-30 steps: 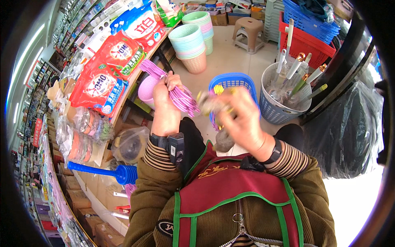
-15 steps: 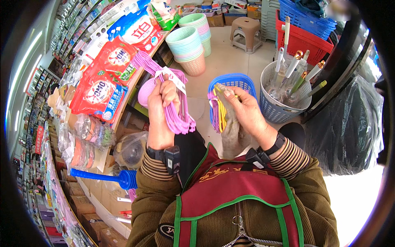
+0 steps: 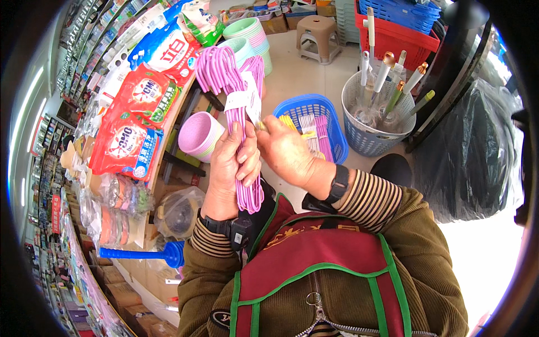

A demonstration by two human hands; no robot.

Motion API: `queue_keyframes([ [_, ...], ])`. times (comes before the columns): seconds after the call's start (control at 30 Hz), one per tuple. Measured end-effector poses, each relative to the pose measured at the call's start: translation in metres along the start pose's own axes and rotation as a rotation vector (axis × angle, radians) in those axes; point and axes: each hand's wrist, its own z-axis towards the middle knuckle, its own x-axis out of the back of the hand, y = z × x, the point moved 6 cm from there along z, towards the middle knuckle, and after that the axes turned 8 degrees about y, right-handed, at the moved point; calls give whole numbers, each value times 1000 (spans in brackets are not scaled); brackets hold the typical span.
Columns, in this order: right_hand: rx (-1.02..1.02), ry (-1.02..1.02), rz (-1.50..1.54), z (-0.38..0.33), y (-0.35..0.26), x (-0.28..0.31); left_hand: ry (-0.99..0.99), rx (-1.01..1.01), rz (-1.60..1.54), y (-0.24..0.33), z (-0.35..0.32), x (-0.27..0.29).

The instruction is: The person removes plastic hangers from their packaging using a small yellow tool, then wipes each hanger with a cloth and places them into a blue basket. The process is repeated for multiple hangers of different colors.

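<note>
A bundle of pink-purple clothes hangers stands upright before me, bound with a white paper band. My left hand is wrapped round its lower part. My right hand is closed beside the band, its fingertips against the bundle. A greyish-yellow scrap of cloth peeks out at those fingertips; the rest of the cloth is hidden. Behind my right hand, a blue basket holds more banded hangers in white, pink and yellow.
Stacked pink pots sit left of the hangers, below a shelf with red detergent bags. A blue plunger lies lower left. To the right stands a grey bin of long-handled brushes; a brown stool is farther back.
The hangers have turned more upright in my left hand. My right hand has moved left from over the basket to the paper band, and the cloth that hung from it is now mostly hidden.
</note>
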Motion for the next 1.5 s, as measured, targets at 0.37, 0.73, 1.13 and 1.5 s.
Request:
queue_keyframes([
  [0.37, -1024, -235, 1194, -34, 56, -10, -30, -10, -339, 11, 4, 17],
  [0.73, -888, -255, 1259, -13, 28, -12, 112, -195, 250, 8, 0, -6],
  [1.13, -1100, -806, 1586, -38, -10, -2, 122, 99, -402, -17, 61, 54],
  [1.5, -726, -321, 686, -2, 28, 48, -281, 312, -1071, -37, 63, 92],
])
